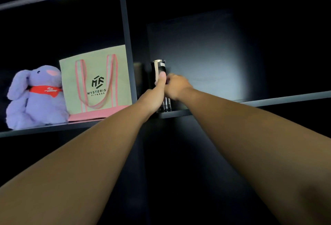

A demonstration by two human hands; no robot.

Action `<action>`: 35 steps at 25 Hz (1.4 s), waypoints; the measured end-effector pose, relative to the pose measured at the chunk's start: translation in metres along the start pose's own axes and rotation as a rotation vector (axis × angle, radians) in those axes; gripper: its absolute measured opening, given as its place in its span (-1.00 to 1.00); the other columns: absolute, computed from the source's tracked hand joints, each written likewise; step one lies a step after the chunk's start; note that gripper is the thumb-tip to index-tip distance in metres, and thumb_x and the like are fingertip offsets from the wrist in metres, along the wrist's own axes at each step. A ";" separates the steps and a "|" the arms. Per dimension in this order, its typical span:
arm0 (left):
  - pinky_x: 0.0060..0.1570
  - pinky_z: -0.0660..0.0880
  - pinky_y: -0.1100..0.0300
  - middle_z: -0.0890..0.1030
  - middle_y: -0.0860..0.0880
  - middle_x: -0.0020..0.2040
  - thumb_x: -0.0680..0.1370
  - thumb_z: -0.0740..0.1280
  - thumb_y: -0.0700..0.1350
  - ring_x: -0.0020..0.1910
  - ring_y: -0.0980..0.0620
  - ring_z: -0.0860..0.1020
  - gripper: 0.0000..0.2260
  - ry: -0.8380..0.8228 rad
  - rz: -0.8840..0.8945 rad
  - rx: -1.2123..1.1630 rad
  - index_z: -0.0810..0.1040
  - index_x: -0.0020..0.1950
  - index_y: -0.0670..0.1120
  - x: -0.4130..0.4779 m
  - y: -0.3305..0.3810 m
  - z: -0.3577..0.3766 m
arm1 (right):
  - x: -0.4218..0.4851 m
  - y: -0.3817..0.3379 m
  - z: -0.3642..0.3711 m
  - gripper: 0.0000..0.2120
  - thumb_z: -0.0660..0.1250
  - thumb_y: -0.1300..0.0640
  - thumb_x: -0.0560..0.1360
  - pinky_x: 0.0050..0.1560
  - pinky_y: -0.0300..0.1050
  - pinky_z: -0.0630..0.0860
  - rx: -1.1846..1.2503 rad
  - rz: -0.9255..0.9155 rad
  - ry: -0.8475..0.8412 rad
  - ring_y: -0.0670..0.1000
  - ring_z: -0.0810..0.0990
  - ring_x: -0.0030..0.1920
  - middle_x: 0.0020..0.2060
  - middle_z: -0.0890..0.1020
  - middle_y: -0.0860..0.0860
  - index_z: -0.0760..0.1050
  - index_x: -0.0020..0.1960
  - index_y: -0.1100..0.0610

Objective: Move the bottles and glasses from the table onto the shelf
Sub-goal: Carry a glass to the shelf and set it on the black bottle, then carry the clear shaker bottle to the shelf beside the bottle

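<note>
Both hands grip 1 bottle (pixel 160 74) upright on the shelf (pixel 268 100): left hand (pixel 155 94), right hand (pixel 176 86). Bag (pixel 96 83) reads "MYSTERIS FITNESS".

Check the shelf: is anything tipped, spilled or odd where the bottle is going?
Nothing stands out. The bottle stands upright at the shelf edge, both hands on it. The tote bag and plush toy sit upright next door.

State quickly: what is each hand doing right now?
Left hand: closed on the bottle.
Right hand: on the same bottle; its grip cannot be told.
</note>
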State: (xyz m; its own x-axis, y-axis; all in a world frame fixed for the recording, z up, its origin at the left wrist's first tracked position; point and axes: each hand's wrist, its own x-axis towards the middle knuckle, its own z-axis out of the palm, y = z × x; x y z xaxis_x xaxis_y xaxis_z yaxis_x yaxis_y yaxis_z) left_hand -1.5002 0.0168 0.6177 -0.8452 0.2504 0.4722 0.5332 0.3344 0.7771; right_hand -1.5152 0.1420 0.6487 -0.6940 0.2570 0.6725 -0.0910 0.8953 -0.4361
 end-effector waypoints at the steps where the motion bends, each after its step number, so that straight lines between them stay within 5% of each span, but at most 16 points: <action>1: 0.46 0.34 -0.09 0.53 -0.13 0.40 0.40 -0.15 0.61 0.38 -0.15 0.49 0.02 -0.004 0.022 -0.005 0.38 0.57 -0.08 -0.011 -0.001 -0.005 | -0.015 0.000 -0.012 -0.36 0.16 -0.35 0.47 0.21 0.10 0.51 0.027 0.007 0.034 0.20 0.50 0.26 0.24 0.57 0.11 0.46 0.35 0.07; 5: 0.40 0.38 -0.14 0.61 -0.08 0.32 0.20 -0.12 0.68 0.29 -0.13 0.55 0.11 -0.026 0.136 -0.066 0.53 0.38 -0.08 -0.070 -0.003 -0.032 | -0.091 0.002 -0.064 -0.52 0.17 -0.29 0.58 0.24 0.00 0.47 0.160 0.061 0.150 0.12 0.55 0.21 0.07 0.62 0.01 0.52 0.20 0.08; 8: 0.28 0.47 -0.05 0.69 0.01 0.13 0.39 -0.04 0.60 0.12 -0.04 0.62 -0.14 -0.078 0.178 -0.172 0.60 0.23 -0.04 -0.131 -0.001 -0.041 | -0.178 0.002 -0.107 -0.56 0.16 -0.26 0.61 0.05 -0.08 0.45 0.224 0.141 0.245 0.06 0.56 0.06 -0.10 0.58 -0.05 0.53 0.11 0.09; 10: 0.02 0.50 0.09 0.71 0.00 0.08 0.56 0.02 0.47 -0.01 0.02 0.62 -0.30 -0.115 0.179 -0.255 0.61 0.21 -0.08 -0.173 0.003 -0.035 | -0.242 0.007 -0.136 -0.55 0.13 -0.27 0.61 -0.11 -0.13 0.41 0.228 0.217 0.314 0.06 0.57 0.01 -0.12 0.60 -0.04 0.53 0.04 0.10; 13: -0.20 0.42 0.15 0.70 -0.04 0.03 0.63 0.04 0.37 -0.07 -0.01 0.62 -0.37 -0.188 0.204 -0.343 0.62 0.18 -0.11 -0.230 0.015 -0.009 | -0.339 0.014 -0.182 -0.44 0.11 -0.29 0.60 0.00 -0.06 0.48 0.171 0.314 0.378 0.11 0.61 0.03 -0.01 0.67 0.10 0.57 0.08 0.20; 15: -0.13 0.46 0.11 0.71 -0.04 0.01 0.62 0.03 0.39 -0.12 -0.03 0.63 -0.38 -0.260 0.206 -0.389 0.63 0.11 -0.09 -0.273 0.030 0.015 | -0.412 0.017 -0.229 -0.43 0.11 -0.30 0.59 0.14 0.03 0.50 0.139 0.395 0.433 0.08 0.60 -0.04 0.01 0.67 0.11 0.59 0.10 0.18; 18: -0.03 0.49 0.01 0.73 -0.01 -0.01 0.55 0.04 0.46 -0.13 -0.02 0.65 -0.41 -0.441 0.185 -0.449 0.60 -0.01 0.01 -0.340 0.056 0.063 | -0.524 0.023 -0.305 -0.55 0.14 -0.26 0.62 0.09 0.00 0.52 0.090 0.505 0.545 -0.05 0.59 -0.10 -0.04 0.67 -0.02 0.61 0.07 0.07; 21: -0.03 0.45 0.01 0.70 -0.01 0.01 0.60 0.03 0.42 -0.10 -0.05 0.63 -0.39 -0.590 0.176 -0.534 0.61 0.11 -0.04 -0.406 0.087 0.111 | -0.616 0.029 -0.362 -0.55 0.16 -0.31 0.57 0.07 0.03 0.55 -0.016 0.605 0.638 -0.05 0.65 -0.09 -0.13 0.69 -0.09 0.63 -0.04 0.01; 31: -0.43 0.46 0.25 0.71 -0.05 -0.09 0.58 0.11 0.42 -0.39 0.12 0.59 -0.43 -0.998 0.259 -0.685 0.59 -0.06 -0.05 -0.707 0.256 0.240 | -0.900 0.018 -0.547 -0.51 0.16 -0.23 0.63 -0.15 -0.16 0.45 -0.216 0.882 0.854 -0.12 0.56 -0.28 -0.16 0.68 -0.02 0.65 0.08 0.14; 35: -0.19 0.47 0.11 0.74 -0.01 0.00 0.53 0.06 0.49 -0.21 0.03 0.63 -0.38 -1.091 0.254 -0.620 0.61 -0.03 -0.01 -0.831 0.307 0.291 | -1.017 0.039 -0.625 -0.51 0.14 -0.27 0.60 -0.08 -0.06 0.54 -0.288 1.013 0.819 -0.08 0.58 -0.22 -0.14 0.69 -0.03 0.64 0.03 0.09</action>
State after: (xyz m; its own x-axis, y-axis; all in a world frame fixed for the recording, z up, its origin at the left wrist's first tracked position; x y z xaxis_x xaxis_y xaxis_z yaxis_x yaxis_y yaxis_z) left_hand -0.6240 0.1753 0.3428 -0.0978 0.9553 0.2791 0.3194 -0.2355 0.9179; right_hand -0.3668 0.1430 0.3216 0.2710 0.9022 0.3357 0.4303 0.1984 -0.8806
